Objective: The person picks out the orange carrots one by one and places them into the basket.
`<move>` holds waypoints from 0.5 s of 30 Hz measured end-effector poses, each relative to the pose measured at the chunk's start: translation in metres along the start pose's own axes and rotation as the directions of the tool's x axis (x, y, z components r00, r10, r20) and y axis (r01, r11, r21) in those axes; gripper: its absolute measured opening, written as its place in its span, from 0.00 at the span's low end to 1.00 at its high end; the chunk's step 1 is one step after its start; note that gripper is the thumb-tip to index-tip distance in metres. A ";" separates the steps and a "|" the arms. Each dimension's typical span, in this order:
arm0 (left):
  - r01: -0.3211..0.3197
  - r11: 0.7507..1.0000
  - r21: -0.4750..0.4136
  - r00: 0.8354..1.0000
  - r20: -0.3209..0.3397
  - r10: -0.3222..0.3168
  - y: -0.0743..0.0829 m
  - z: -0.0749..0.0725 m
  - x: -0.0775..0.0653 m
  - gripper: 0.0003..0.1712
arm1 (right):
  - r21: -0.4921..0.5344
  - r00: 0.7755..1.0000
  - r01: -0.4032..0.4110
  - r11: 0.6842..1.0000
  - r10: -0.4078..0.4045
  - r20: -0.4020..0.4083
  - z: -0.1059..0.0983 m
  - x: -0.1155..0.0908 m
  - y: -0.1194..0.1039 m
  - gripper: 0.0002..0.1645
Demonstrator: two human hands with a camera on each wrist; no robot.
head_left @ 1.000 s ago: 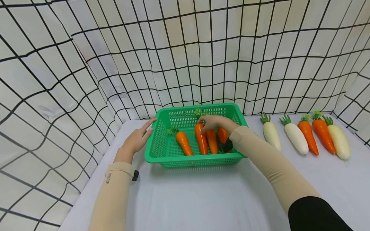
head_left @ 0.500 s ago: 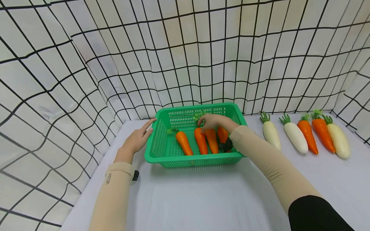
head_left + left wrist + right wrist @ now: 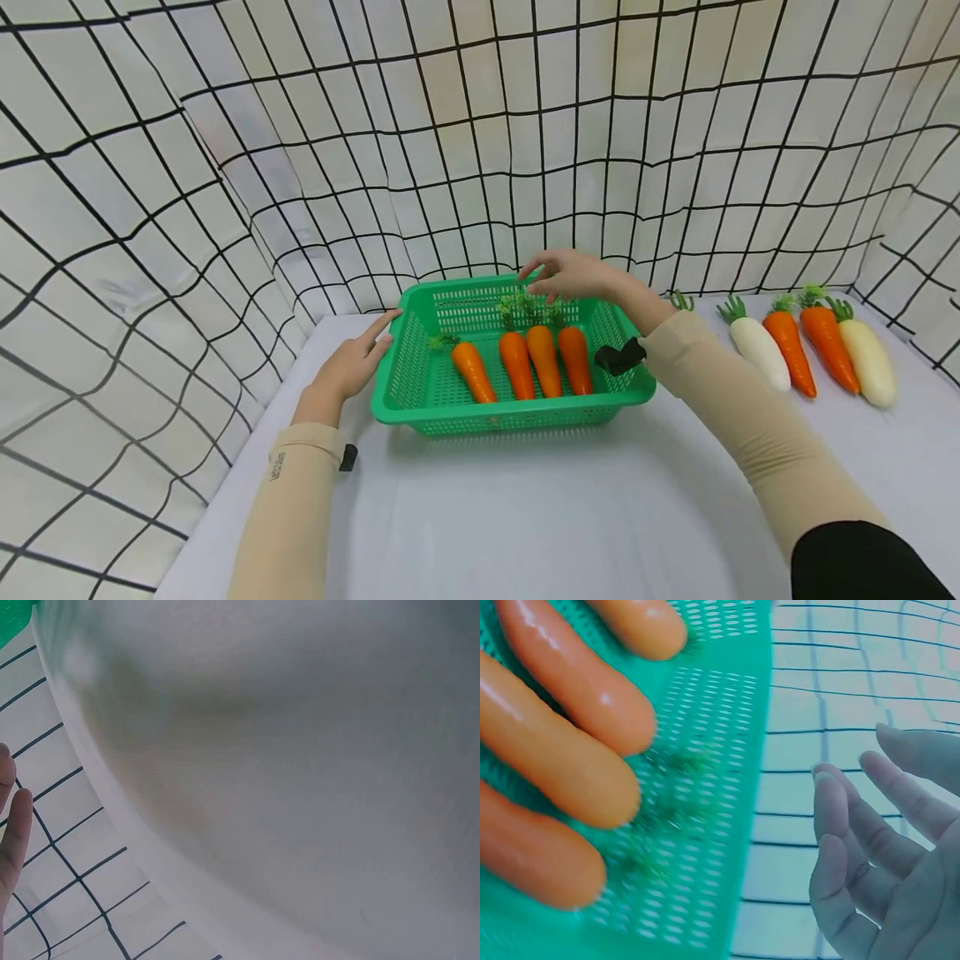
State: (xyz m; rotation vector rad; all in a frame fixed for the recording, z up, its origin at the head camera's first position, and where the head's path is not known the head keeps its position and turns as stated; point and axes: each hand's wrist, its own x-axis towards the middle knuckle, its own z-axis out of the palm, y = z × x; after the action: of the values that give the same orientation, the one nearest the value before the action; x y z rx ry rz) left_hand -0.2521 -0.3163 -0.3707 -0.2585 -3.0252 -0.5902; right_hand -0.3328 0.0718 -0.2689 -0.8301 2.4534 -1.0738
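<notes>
A green perforated plastic basket (image 3: pixel 442 414) stands on the white surface in the head view. Orange carrots with leafy green tops lie in it: one carrot (image 3: pixel 474 373) apart on the left, and a middle carrot (image 3: pixel 543 360) with neighbours on both sides. My left hand (image 3: pixel 348 367) rests its straight fingers against the basket's left rim; only its fingertips (image 3: pixel 16 832) enter the left wrist view. Above the back rim is my right hand (image 3: pixel 572 275), fingers loosely bent and holding nothing. The right wrist view shows that empty hand (image 3: pixel 889 855) beside the basket wall (image 3: pixel 739 825).
To the right of the basket lie a white radish (image 3: pixel 759 350), a carrot (image 3: pixel 790 350), another carrot (image 3: pixel 828 346) and a cream-coloured radish (image 3: pixel 867 358). My right forearm covers most of a further radish. A black grid net (image 3: pixel 465 150) over white cloth rises behind and at the sides.
My right hand has let go of the carrot, which now lies in the basket. It has lifted up and back, uncovering the leafy tops. The left hand stays at the rim.
</notes>
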 end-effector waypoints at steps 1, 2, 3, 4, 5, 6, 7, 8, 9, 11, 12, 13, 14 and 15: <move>-0.001 1.000 0.000 1.000 0.003 0.001 0.000 0.000 0.001 0.35 | -0.016 1.000 0.010 1.000 -0.011 -0.024 -0.004 -0.005 -0.001 0.20; 0.000 1.000 0.000 1.000 0.005 0.000 0.001 0.000 0.001 0.36 | -0.036 0.999 0.022 0.999 -0.024 -0.046 -0.008 -0.010 -0.002 0.20; -0.001 1.000 0.000 1.000 0.004 0.001 0.001 0.000 0.001 0.36 | -0.055 0.997 0.033 0.998 -0.036 -0.064 -0.012 -0.015 -0.002 0.20; -0.003 1.000 0.000 1.000 0.003 0.003 0.001 0.000 0.001 0.36 | -0.072 0.996 0.048 0.996 -0.053 -0.078 -0.015 -0.020 -0.001 0.20; -0.003 1.000 0.001 1.000 0.002 0.003 0.001 0.000 0.001 0.36 | -0.087 0.994 0.059 0.994 -0.067 -0.089 -0.019 -0.025 0.000 0.20; -0.003 1.000 0.001 1.000 0.002 0.003 0.002 0.000 0.001 0.35 | -0.094 0.992 0.063 0.994 -0.072 -0.101 -0.023 -0.030 0.002 0.20; -0.003 1.000 0.000 1.000 0.001 0.003 0.002 0.000 0.001 0.35 | -0.105 0.990 0.071 0.992 -0.083 -0.113 -0.026 -0.036 0.004 0.20; -0.003 1.000 -0.001 1.000 0.000 0.003 0.001 0.001 0.001 0.35 | -0.111 0.988 0.081 0.990 -0.095 -0.124 -0.029 -0.041 0.006 0.20; -0.005 1.000 -0.001 1.000 0.000 0.005 0.001 0.001 0.001 0.35 | -0.122 0.985 0.089 0.989 -0.106 -0.136 -0.032 -0.047 0.009 0.20; -0.003 1.000 0.000 1.000 0.005 0.003 0.001 0.001 0.002 0.35 | -0.151 0.979 0.097 0.984 -0.121 -0.161 -0.038 -0.060 0.015 0.19; -0.003 1.000 0.000 1.000 0.006 0.003 0.001 0.001 0.002 0.35 | -0.165 0.976 0.093 0.982 -0.123 -0.178 -0.040 -0.065 0.018 0.19; -0.003 1.000 0.002 1.000 0.006 0.003 0.001 0.001 0.002 0.35 | -0.186 0.973 0.091 0.978 -0.127 -0.193 -0.043 -0.071 0.022 0.18; -0.004 1.000 0.004 1.000 0.006 0.004 0.002 0.000 0.002 0.35 | -0.203 0.970 0.086 0.976 -0.128 -0.207 -0.045 -0.076 0.025 0.18; -0.006 1.000 0.007 1.000 0.004 0.006 0.002 -0.001 0.002 0.35 | -0.216 0.968 0.073 0.974 -0.122 -0.221 -0.048 -0.081 0.028 0.18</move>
State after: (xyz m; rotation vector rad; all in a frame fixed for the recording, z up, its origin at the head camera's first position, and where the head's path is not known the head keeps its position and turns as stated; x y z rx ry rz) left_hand -0.2537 -0.3142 -0.3690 -0.2687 -3.0287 -0.5792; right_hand -0.3049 0.1649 -0.2530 -0.9447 2.7849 -1.0119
